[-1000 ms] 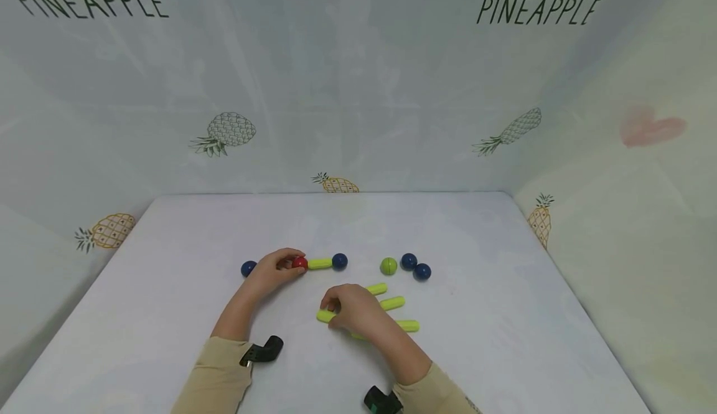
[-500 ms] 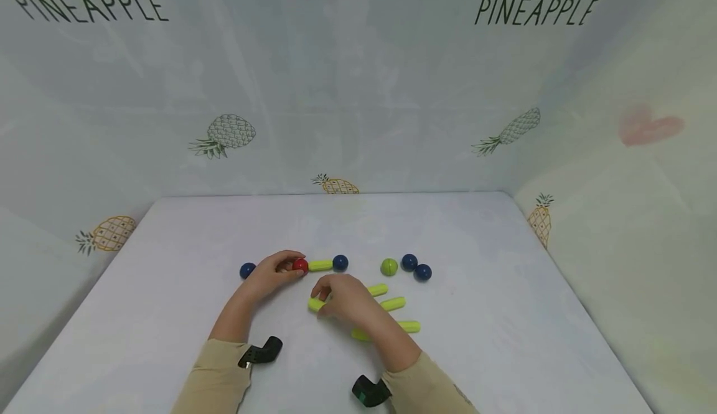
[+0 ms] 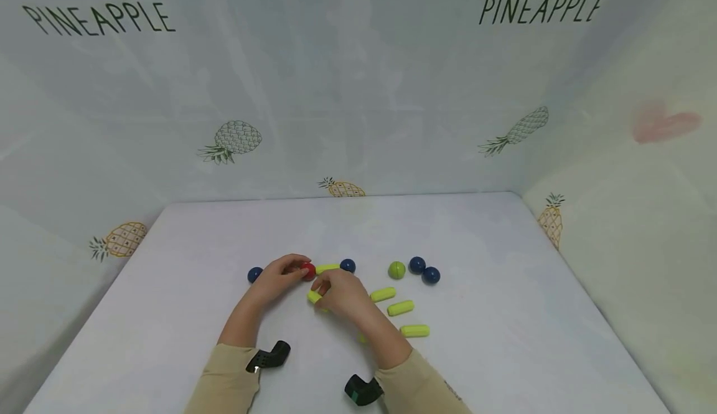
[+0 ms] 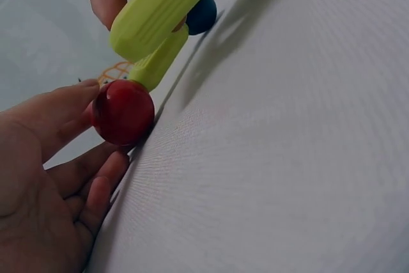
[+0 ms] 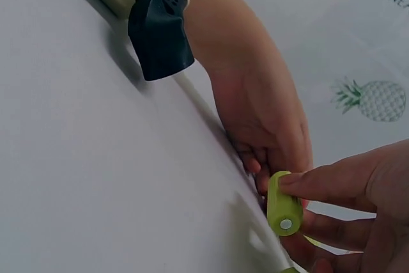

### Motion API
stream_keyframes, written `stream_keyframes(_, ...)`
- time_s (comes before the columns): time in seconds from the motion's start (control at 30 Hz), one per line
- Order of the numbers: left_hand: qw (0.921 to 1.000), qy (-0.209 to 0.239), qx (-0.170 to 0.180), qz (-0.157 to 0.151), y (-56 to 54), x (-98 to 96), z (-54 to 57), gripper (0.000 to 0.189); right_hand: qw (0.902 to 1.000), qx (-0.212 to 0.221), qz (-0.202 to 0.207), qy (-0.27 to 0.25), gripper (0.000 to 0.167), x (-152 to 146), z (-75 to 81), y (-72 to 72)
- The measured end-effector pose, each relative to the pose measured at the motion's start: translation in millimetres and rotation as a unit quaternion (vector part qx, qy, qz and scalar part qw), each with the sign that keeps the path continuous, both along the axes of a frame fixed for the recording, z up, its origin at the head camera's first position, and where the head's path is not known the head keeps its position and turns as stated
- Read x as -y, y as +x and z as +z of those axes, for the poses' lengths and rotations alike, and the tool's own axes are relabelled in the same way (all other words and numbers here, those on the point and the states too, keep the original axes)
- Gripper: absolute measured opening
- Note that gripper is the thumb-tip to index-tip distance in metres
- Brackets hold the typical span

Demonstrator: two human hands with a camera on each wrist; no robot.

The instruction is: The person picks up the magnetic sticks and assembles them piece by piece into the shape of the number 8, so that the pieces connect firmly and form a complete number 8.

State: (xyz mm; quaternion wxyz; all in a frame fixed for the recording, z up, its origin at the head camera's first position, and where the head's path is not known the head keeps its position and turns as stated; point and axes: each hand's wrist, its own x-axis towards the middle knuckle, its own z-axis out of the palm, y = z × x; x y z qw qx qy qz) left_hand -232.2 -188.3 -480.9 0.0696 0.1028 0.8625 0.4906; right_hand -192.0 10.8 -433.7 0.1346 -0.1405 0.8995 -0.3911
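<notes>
My left hand (image 3: 282,277) holds a red ball (image 4: 124,113) between thumb and fingers, low at the white table. Beyond the ball runs a yellow-green magnetic rod (image 4: 160,59), with a blue ball (image 3: 348,266) at its far end. My right hand (image 3: 344,294) pinches another yellow-green rod (image 5: 284,206), raised off the table. A round silvery magnet shows in that rod's end in the right wrist view. Seen from the left wrist, the raised rod (image 4: 166,4) points toward the red ball and overlaps the row behind it.
Right of my right hand lie loose yellow-green rods (image 3: 400,308), one partly hidden under the forearm. A green ball (image 3: 396,270) and two blue balls (image 3: 424,271) sit farther back. Another blue ball (image 3: 254,274) is beside my left hand. Black wrist cameras (image 3: 269,357) jut from both sleeves.
My right hand has lifted its rod and carried it left and away from me, closer to the red ball. The left hand keeps its hold on the red ball.
</notes>
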Motion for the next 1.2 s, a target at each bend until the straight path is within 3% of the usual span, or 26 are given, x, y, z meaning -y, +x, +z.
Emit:
stream_keyframes(0.53,0.9998,-0.001,0.008,0.017,-1.3,-2.4,-3.0,0.026,0.9970,-0.007,-0.070,-0.033,0.027,8,-9.8,-0.6)
stream_keyframes(0.8,0.9999,0.002,-0.009,0.011,-2.7,0.2,-3.4,0.023,0.9972,-0.018,-0.060,-0.040,0.023,16,-11.5,-9.9)
stream_keyframes(1.2,0.9998,-0.003,-0.007,0.016,-3.2,-0.1,-3.5,0.023,0.9949,0.006,-0.067,-0.074,0.027,23,-14.5,-15.8)
